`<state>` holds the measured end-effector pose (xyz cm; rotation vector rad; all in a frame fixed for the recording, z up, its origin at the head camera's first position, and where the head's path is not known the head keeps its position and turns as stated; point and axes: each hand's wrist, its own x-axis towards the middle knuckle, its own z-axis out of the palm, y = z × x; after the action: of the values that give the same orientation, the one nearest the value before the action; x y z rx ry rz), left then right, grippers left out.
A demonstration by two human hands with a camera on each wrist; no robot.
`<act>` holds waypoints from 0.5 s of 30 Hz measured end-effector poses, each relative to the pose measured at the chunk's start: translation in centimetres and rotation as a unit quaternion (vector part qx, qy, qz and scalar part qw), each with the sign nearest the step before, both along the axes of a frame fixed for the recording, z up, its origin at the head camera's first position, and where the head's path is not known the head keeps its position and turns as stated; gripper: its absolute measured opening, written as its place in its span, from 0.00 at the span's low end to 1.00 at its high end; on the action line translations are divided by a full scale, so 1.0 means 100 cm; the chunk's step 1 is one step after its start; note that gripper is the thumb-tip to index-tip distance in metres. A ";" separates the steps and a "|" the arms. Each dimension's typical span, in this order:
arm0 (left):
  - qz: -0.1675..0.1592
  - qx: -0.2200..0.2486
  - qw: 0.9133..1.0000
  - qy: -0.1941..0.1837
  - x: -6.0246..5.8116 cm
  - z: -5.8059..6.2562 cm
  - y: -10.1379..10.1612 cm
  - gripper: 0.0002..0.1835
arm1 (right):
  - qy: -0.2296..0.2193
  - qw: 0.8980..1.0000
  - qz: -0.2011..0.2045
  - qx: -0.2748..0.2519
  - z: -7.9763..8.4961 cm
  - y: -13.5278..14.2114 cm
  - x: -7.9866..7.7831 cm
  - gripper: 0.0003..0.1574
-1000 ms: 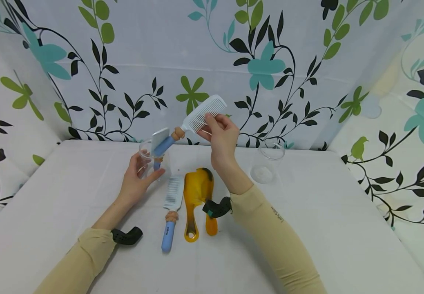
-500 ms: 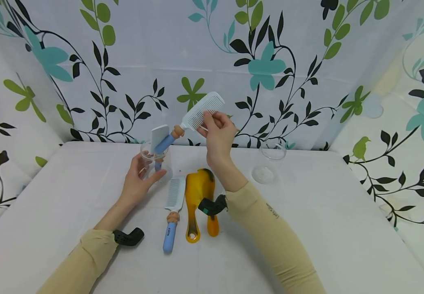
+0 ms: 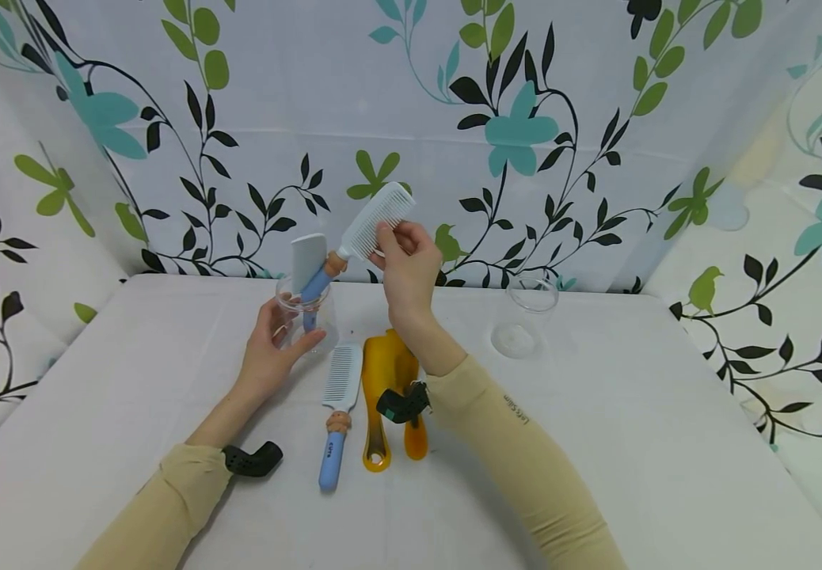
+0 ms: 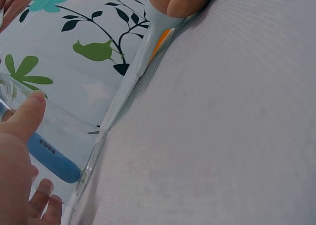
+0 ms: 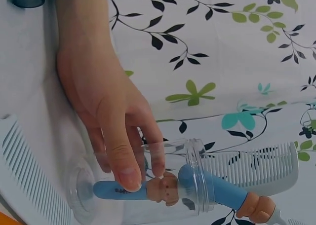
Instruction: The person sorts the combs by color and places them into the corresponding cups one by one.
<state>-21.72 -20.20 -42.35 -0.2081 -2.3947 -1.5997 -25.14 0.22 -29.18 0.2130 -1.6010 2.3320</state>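
My left hand grips a clear jar round its side, thumb toward me. Inside the jar leans a white comb with a blue handle and a small bear figure at its neck. A matching comb is pinched by its toothed head in my right hand. That comb slants down to the left, and its blue handle end dips into the jar's mouth in the right wrist view. On the table below lies another white comb with a blue handle, teeth end away from me.
Beside the lying comb is a yellow comb; an orange handle next to it is partly hidden by my right wrist. A second clear jar stands upright to the right on the white tablecloth. A patterned curtain hangs behind.
My right hand has moved left and slightly down with its comb, bringing the handle end from above the jar's rim into its mouth. The left hand keeps holding the jar.
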 end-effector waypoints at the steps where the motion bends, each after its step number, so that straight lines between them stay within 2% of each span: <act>1: 0.000 0.000 1.000 0.001 0.000 0.000 0.000 0.45 | 0.002 1.000 0.000 0.005 0.000 -0.001 0.000 0.14; 15: 0.007 -0.002 1.000 -0.005 -0.001 -0.002 -0.002 0.46 | 0.027 0.997 0.025 0.069 -0.013 -0.017 0.007 0.15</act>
<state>-21.83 -20.35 -42.53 -0.1835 -2.4007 -1.5933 -24.44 -1.49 -30.48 0.3477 -1.7504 2.2325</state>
